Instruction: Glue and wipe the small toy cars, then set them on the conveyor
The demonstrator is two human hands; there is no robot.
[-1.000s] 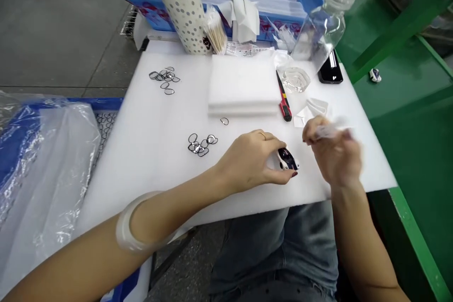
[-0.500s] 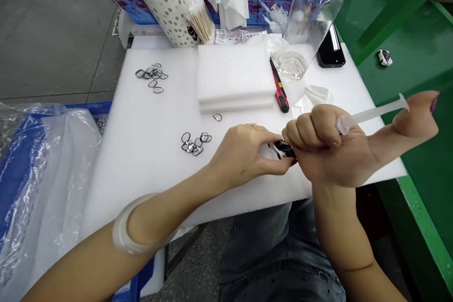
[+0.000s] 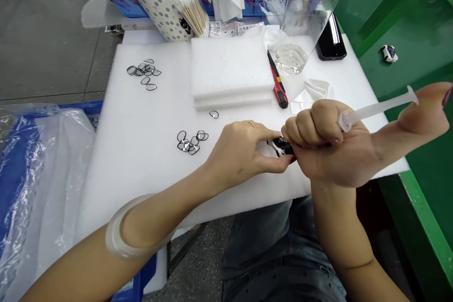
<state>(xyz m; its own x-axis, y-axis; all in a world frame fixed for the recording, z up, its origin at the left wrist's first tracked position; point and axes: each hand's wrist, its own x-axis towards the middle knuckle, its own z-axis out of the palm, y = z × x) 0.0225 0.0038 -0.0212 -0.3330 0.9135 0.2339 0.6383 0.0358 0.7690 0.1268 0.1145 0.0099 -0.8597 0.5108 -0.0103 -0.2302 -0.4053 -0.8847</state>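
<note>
Between thumb and fingers, my left hand [image 3: 244,153] pinches a small black and white part [image 3: 282,146], held above the front of the white foam-topped table [image 3: 141,170]. My right hand [image 3: 329,144] is closed in a fist around a syringe [image 3: 378,109]; its translucent plunger sticks out to the right, with the thumb at its end. The syringe's tip is hidden behind the fist, which meets the part. Thin black rings [image 3: 191,142] lie in a loose group left of my hands, and a single ring [image 3: 213,114] rests near the foam block [image 3: 231,71].
More black rings [image 3: 144,71] lie at the back left. A red utility knife [image 3: 278,80] leans along the foam block. Behind are cotton swabs [image 3: 194,12], a dotted tumbler [image 3: 155,0], a clear bottle [image 3: 311,4] and a phone [image 3: 331,40]. A similar part [image 3: 390,54] sits on green metal.
The view has shifted slightly, so the table items appear a little further left and up. Both hands keep the same hold, with the part and syringe still together.
</note>
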